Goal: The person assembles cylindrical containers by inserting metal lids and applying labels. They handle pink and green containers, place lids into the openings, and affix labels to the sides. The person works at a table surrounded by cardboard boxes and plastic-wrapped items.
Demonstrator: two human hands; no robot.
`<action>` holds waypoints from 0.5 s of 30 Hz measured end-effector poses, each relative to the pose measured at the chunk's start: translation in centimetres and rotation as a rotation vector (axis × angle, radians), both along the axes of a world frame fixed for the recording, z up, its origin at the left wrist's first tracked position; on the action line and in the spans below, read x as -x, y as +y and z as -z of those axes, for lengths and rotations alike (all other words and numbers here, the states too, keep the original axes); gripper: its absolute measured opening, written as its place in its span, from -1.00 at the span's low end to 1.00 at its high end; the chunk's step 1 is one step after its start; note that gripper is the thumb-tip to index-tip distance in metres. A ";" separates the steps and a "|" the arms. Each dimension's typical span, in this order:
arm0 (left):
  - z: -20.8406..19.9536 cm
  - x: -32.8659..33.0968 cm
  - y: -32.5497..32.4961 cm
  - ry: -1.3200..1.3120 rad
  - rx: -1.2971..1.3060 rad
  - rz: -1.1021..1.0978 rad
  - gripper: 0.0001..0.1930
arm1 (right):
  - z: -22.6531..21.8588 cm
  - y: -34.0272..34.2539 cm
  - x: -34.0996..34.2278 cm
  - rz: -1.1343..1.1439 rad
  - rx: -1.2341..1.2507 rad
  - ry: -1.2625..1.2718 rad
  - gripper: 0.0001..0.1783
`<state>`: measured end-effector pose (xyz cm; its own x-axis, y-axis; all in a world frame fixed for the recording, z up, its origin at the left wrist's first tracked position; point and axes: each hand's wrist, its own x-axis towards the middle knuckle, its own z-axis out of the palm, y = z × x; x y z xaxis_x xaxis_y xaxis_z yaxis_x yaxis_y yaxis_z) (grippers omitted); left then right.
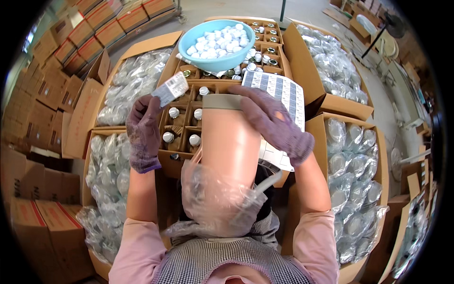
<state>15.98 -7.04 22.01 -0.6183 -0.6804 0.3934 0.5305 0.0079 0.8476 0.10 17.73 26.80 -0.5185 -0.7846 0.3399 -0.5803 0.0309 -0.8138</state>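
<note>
My left hand (144, 130), in a purple-grey knit glove, pinches a small silver-and-white barcode label (171, 90) between thumb and fingers, over the divided carton (169, 156). In the middle, a large, glossy, peach-coloured cylinder (229, 142) with a grey band at its far end lies toward me. Crumpled clear plastic wrap (222, 199) covers its near part and hides its near end. My right hand (274, 120), gloved alike, grips the cylinder's far end, fingers across the banded edge. A printed label sheet (283, 94) lies partly beneath that hand.
A light-blue basin (187, 59) of white caps stands on cartons of capped bottles ahead. Open cartons of plastic-wrapped glassware flank me, at left (87, 175) and right (382, 165). Stacked closed boxes (42, 222) fill the far left. A stand fan (395, 26) is at back right.
</note>
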 end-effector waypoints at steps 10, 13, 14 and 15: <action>-2.0 -7.3 5.5 -0.291 0.049 0.308 -0.93 | 7.0 1.5 0.4 -0.107 0.471 -0.429 -0.50; -1.9 -6.9 6.2 -0.337 0.085 0.365 -0.91 | 7.9 1.7 1.3 -0.307 0.579 -0.873 -0.41; -2.0 -6.6 6.4 -0.359 0.079 0.381 -0.90 | 7.7 2.1 1.9 -0.380 0.592 -0.993 -0.38; -1.8 -6.3 6.3 -0.345 0.068 0.388 -0.88 | 7.1 2.6 2.8 -0.478 0.400 -0.732 -0.29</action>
